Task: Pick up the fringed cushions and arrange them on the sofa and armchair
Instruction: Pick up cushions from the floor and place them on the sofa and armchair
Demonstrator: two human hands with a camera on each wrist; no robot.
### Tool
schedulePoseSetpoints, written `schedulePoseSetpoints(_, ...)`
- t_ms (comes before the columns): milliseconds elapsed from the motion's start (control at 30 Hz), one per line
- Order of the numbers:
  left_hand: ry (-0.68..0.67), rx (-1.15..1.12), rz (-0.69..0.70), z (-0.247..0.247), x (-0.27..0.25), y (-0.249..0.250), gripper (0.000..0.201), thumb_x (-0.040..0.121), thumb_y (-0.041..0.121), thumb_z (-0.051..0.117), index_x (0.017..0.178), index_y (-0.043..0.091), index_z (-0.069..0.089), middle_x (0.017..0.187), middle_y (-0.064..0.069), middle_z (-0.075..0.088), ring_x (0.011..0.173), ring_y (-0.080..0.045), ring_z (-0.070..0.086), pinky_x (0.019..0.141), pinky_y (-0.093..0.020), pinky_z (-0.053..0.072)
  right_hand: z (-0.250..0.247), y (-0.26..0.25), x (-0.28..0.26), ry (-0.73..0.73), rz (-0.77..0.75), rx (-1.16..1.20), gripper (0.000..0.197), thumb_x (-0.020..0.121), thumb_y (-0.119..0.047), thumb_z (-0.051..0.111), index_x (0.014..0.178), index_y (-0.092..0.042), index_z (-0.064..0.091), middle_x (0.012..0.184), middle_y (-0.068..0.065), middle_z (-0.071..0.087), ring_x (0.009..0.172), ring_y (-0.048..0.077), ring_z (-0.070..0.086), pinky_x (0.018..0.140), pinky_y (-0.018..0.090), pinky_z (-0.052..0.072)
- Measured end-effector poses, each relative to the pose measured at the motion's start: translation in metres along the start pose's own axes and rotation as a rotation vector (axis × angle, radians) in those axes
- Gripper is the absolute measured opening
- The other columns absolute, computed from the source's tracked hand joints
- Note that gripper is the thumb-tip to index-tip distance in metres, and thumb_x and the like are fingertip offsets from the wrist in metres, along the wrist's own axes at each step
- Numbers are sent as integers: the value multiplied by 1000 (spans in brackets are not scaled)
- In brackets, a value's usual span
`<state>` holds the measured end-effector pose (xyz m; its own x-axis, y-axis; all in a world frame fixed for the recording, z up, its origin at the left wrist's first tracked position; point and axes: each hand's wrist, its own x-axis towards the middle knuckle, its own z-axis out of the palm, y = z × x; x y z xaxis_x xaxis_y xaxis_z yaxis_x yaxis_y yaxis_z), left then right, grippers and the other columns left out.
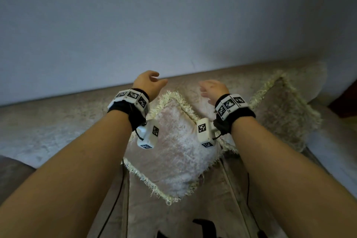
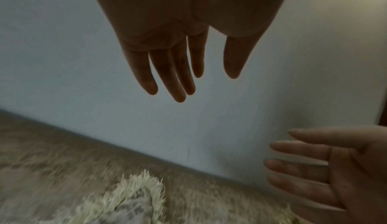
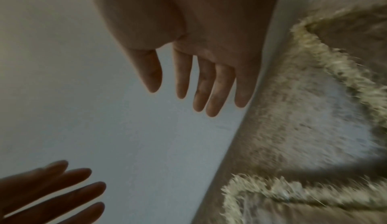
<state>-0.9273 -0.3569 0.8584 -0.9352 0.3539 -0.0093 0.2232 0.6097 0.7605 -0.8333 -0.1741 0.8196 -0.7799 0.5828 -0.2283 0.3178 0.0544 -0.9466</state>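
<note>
— Hands first: what do they hold?
— Nothing. Left hand [image 1: 149, 83] and right hand [image 1: 212, 88] hang free, fingers straight, palms facing.
— Cushions?
— Pale fringed cushion [image 1: 173, 147] leans on the sofa [image 1: 58, 121] below them; darker fringed cushion [image 1: 284, 112] just to its right.

You have two fringed cushions [image 1: 172, 149] [image 1: 284, 110] on one sofa [image 1: 58, 121], and two hands [image 1: 149, 83] [image 1: 212, 89] raised above them

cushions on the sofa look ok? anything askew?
The near cushion sits turned corner-up, diamond-wise, against the sofa back. The right cushion stands squarer. Both hands are off them.
</note>
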Motion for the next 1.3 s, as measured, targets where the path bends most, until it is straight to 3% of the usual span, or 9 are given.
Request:
schedulePoseSetpoints(100, 51, -17, 31, -16, -12, 15, 49, 94, 37, 65, 137, 15, 56, 129, -5, 66, 100, -18, 62, 84, -30, 46, -6, -29, -11, -5, -67, 25, 35, 95, -31, 62, 124, -12, 64, 115, 5, 70, 104, 21, 67, 81, 32, 47)
schedulePoseSetpoints(267, 93, -65, 67, -38, -34, 32, 48, 94, 37, 65, 135, 15, 56, 126, -7, 67, 108, -24, 67, 90, -37, 54, -10, -59, -35, -2, -154, 25, 21, 93, -27, 65, 109, -12, 66, 90, 2, 68, 104, 29, 68, 101, 42, 51)
schedulePoseSetpoints(500, 216, -137, 82, -94, -77, 23, 42, 94, 35, 65, 131, 16, 59, 120, -7, 69, 110, -24, 66, 86, -33, 49, 17, -92, -84, -60, -274, 6, 30, 96, -23, 62, 118, -4, 66, 102, 9, 68, 101, 28, 68, 93, 33, 54)
schedulePoseSetpoints(567, 278, -156, 71, -119, -94, 9, 39, 94, 33, 65, 129, 15, 61, 119, -8, 70, 109, -24, 66, 85, -31, 47, 37, -102, -102, -95, -305, 10, 30, 96, -23, 62, 118, -4, 66, 101, 8, 67, 98, 25, 66, 76, 25, 51)
schedulePoseSetpoints(733, 445, -194, -9, -188, -152, -46, 33, 93, 29, 66, 123, 14, 64, 116, -8, 72, 106, -24, 68, 87, -32, 50, 115, -119, -151, -236, -350, -1, 29, 96, -25, 61, 116, -6, 67, 104, 7, 68, 93, 20, 63, 61, 20, 40)
schedulePoseSetpoints(933, 692, -198, -165, -297, -261, -130, 34, 94, 25, 67, 124, 10, 64, 113, -11, 70, 95, -22, 65, 81, -29, 47, 253, -132, -249, -519, -436, -51, 11, 94, -23, 63, 98, -14, 68, 102, 8, 71, 91, 19, 63, 61, 20, 41)
schedulePoseSetpoints(1100, 944, -168, -306, -378, -379, -191, 30, 91, 23, 69, 118, 10, 67, 108, -13, 72, 92, -27, 66, 89, -36, 55, 360, -143, -350, -745, -511, -57, 15, 94, -20, 63, 100, -9, 72, 95, 6, 69, 90, 19, 63, 63, 21, 43)
schedulePoseSetpoints(1200, 1078, -134, -400, -412, -459, -226, 28, 93, 27, 68, 118, 14, 66, 104, -6, 70, 86, -19, 64, 69, -26, 52, 420, -140, -420, -918, -537, -75, 17, 93, -16, 61, 76, -16, 67, 86, 6, 66, 89, 21, 61, 74, 27, 46)
schedulePoseSetpoints(1300, 1212, -118, -492, -441, -535, -252, 25, 94, 31, 66, 116, 19, 66, 105, -2, 71, 93, -18, 65, 74, -26, 49, 469, -136, -493, -1074, -580, -90, 15, 95, -17, 60, 85, -13, 69, 91, 7, 65, 88, 18, 59, 69, 25, 43)
